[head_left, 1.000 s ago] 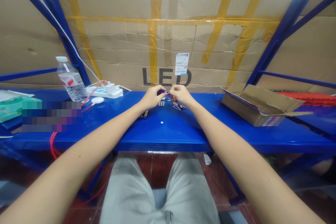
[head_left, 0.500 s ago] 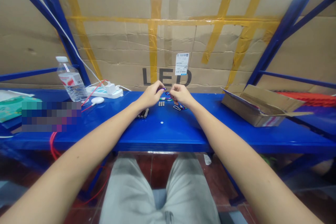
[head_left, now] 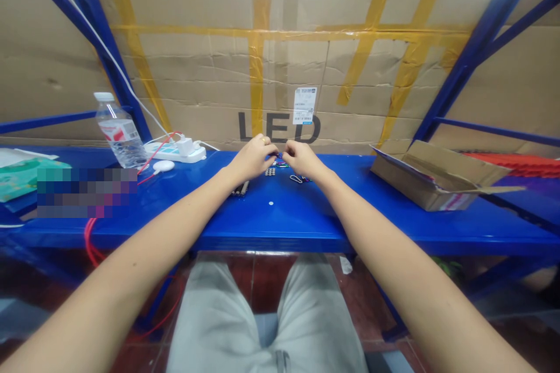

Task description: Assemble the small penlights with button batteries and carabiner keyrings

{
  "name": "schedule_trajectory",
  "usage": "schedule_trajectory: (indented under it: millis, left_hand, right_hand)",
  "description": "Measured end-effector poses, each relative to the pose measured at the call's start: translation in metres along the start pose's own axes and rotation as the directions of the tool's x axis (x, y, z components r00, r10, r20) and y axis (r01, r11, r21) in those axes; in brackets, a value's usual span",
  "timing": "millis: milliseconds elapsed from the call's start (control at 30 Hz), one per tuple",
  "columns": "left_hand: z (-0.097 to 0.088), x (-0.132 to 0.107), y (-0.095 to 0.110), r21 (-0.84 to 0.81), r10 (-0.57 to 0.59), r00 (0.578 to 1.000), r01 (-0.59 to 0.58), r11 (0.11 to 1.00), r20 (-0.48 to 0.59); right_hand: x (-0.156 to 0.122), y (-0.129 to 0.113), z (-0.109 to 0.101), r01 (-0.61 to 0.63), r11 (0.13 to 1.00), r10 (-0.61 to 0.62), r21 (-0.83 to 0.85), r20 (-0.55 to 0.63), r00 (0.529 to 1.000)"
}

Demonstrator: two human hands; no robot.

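My left hand is closed in a pinch above the blue table, a ring on one finger. At its fingertips is a small purple-blue piece, mostly covered by the fingers. My right hand is pinched too, its fingertips close to that piece; what it grips is hidden. Just below lie rows of small shiny metal pieces and some coloured metallic parts. A silvery carabiner-like loop rests under my right hand. Several dark cylinders lie beneath my left wrist.
An opened cardboard box stands at the right, by a red mat. To the left are a water bottle, a white power strip and red cables. A large taped carton walls off the back.
My hands have come closer together, and my left fingers have lowered with the purple-blue piece. A dark ring seen earlier by my right fingers is now hidden.
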State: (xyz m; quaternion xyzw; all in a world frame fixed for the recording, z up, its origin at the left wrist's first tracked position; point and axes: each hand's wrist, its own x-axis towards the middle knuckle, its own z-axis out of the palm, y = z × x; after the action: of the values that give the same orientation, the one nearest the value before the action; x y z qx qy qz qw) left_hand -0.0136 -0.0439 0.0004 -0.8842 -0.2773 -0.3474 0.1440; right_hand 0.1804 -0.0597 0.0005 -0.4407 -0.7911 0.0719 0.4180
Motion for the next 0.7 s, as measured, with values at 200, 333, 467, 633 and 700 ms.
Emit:
schedule_trajectory:
  millis: [200,333,467,633,700]
  left_hand:
    - [0.003,-0.002,-0.009,-0.248,-0.247,0.969,0.239,0.939,-0.004]
    - [0.004,-0.002,-0.012,-0.463,-0.385,0.922,0.325,0.825,-0.038]
    - [0.001,0.001,-0.003,-0.62,-0.355,0.931,0.229,0.751,-0.087]
    - [-0.004,0.002,0.013,-0.622,-0.284,0.954,0.167,0.765,-0.093]
    - [-0.002,0.003,0.015,-0.637,-0.274,0.959,0.172,0.752,-0.065]
  right_hand:
    - [0.002,0.006,0.003,-0.281,0.906,0.248,0.317,0.141,0.958]
    - [0.006,0.007,0.002,-0.407,0.807,0.342,0.428,0.224,0.913]
    - [0.007,0.005,-0.001,-0.323,0.815,0.262,0.482,0.192,0.946]
    - [0.002,-0.001,-0.002,-0.253,0.775,0.101,0.579,0.282,0.954]
    - [0.0,-0.004,-0.002,-0.277,0.78,0.098,0.561,0.327,0.94]
